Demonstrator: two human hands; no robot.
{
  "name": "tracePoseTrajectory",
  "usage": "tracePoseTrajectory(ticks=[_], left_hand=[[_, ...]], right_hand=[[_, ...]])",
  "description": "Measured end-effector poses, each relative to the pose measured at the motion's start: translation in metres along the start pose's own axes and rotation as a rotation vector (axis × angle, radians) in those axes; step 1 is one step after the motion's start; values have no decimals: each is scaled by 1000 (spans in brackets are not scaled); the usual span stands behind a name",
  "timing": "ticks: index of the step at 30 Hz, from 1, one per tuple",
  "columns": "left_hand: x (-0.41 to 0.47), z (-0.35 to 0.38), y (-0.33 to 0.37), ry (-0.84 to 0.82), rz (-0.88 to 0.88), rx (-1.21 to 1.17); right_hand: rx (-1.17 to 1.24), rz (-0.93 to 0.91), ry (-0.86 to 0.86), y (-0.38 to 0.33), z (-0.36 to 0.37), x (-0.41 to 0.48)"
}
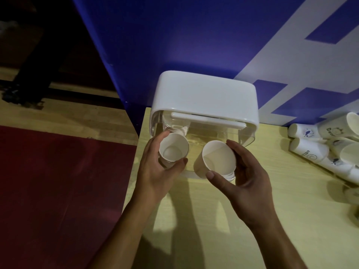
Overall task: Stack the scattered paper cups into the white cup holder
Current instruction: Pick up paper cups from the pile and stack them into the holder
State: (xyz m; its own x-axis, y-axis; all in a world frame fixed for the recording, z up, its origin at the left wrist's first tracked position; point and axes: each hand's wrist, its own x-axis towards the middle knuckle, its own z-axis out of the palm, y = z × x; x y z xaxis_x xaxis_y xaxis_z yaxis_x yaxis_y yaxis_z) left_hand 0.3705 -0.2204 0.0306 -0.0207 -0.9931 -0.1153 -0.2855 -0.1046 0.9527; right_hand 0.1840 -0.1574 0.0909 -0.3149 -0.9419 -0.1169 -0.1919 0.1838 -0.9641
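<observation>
Left hand [155, 167] fingers curled round one paper cup [173, 149], right hand [246, 179] fingers gripping another cup [217, 159]

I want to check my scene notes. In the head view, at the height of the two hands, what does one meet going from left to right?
red floor mat → left hand → left paper cup, held by it → right paper cup → right hand, holding it → pile of loose paper cups
</observation>
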Motion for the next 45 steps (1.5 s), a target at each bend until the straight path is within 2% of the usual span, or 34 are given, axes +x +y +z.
tracePoseTrajectory(ticks=[5,10,18,26,35,45], left_hand=[[-2,-6,-1,-33,41,-66],[-11,-21,11,74,87,-183],[-3,-28,36,49,129,-210],[-3,-24,35,30,126,-129],[4,-20,8,49,27,-29],[6,-18,-3,35,-3,-59]], right_hand=[[39,-83,49,-11,5,0],[83,-211,74,-28,19,4],[-56,-301,11,-25,58,22],[-179,-287,-15,1,69,24],[-309,-287,-70,21,74,29],[-333,-237,-96,33,79,33]])
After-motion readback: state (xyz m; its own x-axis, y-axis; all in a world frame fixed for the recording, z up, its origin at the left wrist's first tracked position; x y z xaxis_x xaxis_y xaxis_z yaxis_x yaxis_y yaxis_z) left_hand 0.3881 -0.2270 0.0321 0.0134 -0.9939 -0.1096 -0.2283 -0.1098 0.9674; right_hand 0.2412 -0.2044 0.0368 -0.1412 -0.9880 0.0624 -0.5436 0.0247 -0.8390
